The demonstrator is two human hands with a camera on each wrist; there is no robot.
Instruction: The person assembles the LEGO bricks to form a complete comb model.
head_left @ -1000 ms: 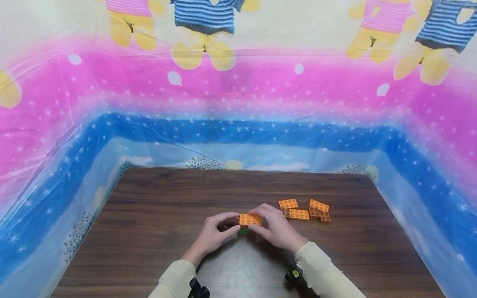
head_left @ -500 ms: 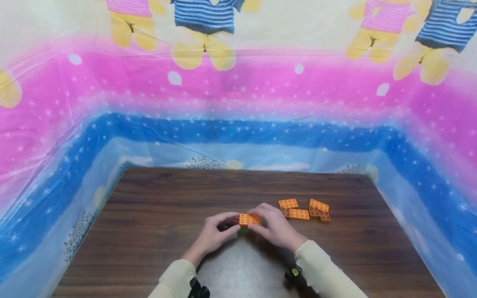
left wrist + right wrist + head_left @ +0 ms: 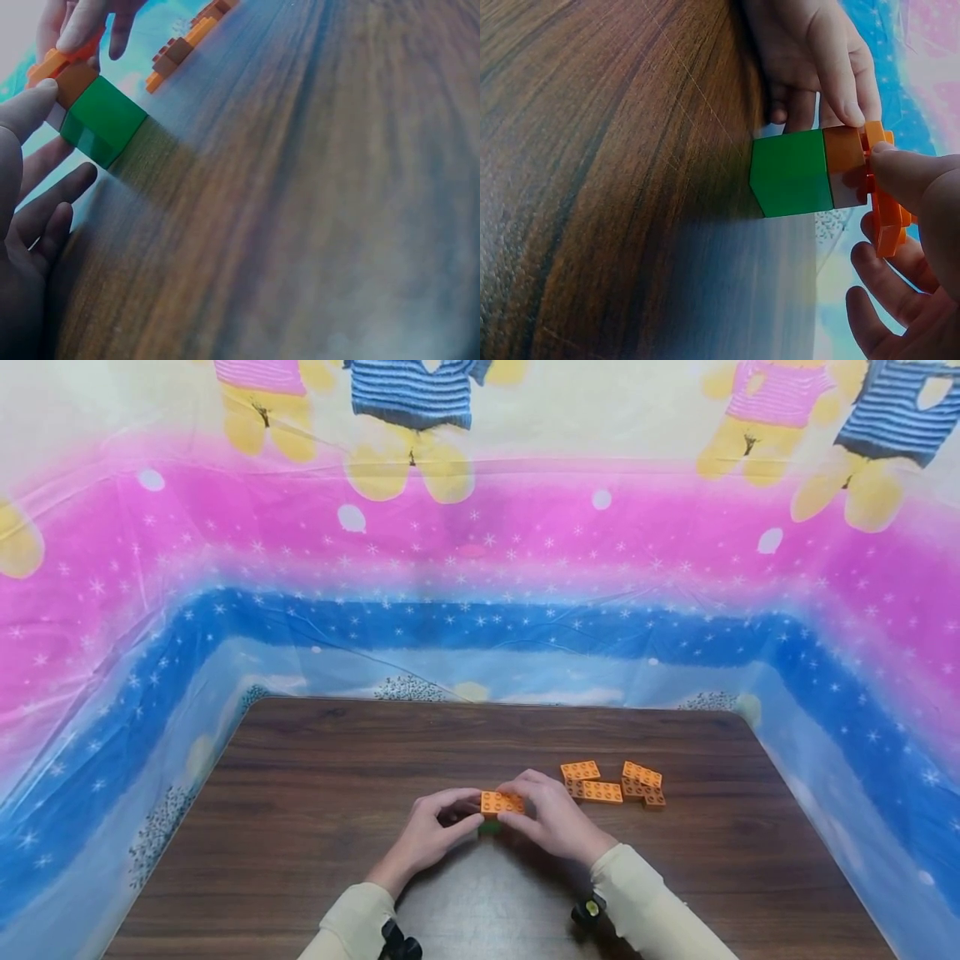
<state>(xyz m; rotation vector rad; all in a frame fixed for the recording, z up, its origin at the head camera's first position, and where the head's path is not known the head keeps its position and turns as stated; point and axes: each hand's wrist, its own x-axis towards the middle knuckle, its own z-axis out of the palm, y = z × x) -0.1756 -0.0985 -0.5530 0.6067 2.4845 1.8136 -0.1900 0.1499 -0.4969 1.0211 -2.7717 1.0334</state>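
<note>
A green block (image 3: 791,172) stands on the table with a brown brick (image 3: 845,166) stacked on it. Over the brown brick lies an orange toy building brick (image 3: 501,802), jutting out to the right; a narrow gap with studs shows between the two in the right wrist view. My right hand (image 3: 558,818) pinches this orange brick between thumb and fingers. From the other side my left hand (image 3: 435,831) holds the brown brick, its thumb (image 3: 34,105) against the front, the remaining fingers loose beside the green block. Part of the orange brick is hidden behind my right fingers.
Right of my hands lie several loose orange bricks (image 3: 602,792) and brown bricks (image 3: 654,797), some overlapping. The dark wooden table (image 3: 337,735) ends at a patterned pink and blue cloth (image 3: 480,618) hung behind and at both sides.
My right hand and the orange brick have shifted very slightly left. My left hand and the loose bricks stay where they were.
</note>
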